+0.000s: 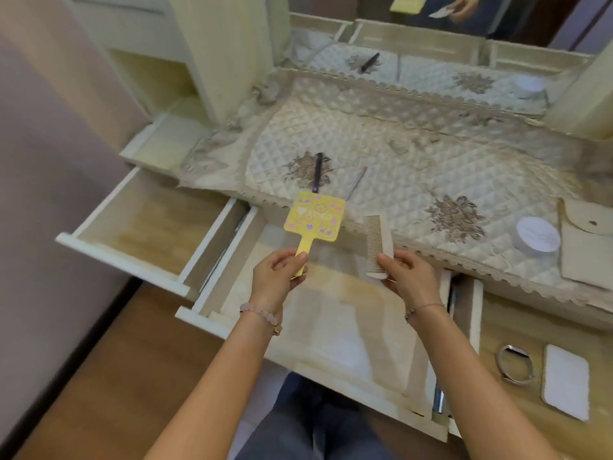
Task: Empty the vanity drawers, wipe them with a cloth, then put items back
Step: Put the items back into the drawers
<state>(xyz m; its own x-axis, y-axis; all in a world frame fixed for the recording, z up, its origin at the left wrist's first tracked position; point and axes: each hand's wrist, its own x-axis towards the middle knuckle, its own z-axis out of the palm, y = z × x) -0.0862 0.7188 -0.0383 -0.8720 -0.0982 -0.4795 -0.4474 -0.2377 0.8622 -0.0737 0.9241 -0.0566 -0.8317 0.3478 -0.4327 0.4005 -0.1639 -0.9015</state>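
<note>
A yellow paddle [315, 217], likely a little hand mirror seen from its back, is held by the left hand [275, 273]. The fingers and thumb are curled round the thin handle at the bottom, so the wide top stands up and can be looked at. A pale comb [378, 244] is pinched at its lower end by the right hand [411, 277], with the thumb on the front and the teeth turned toward the other hand. Both things are kept up in the air, side by side but apart, so that they are not knocked together. Right under both hands the middle drawer [331, 327] is pulled out, and its floor looks bare. Out past the left hand another open drawer [146, 227] is seen, bare too. Down beside the right arm, in a third drawer [517, 327], a metal ring [515, 363] and a white pad [565, 381] are left lying. Just beyond the fingertips, on the quilted cover [398, 154], a purple stick [317, 172] is laid flat, and a round white jar [537, 235] is parked far off to the right. No wiping cloth is seen in either hand. It cannot be told whether the two things are being taken out or put back.
</note>
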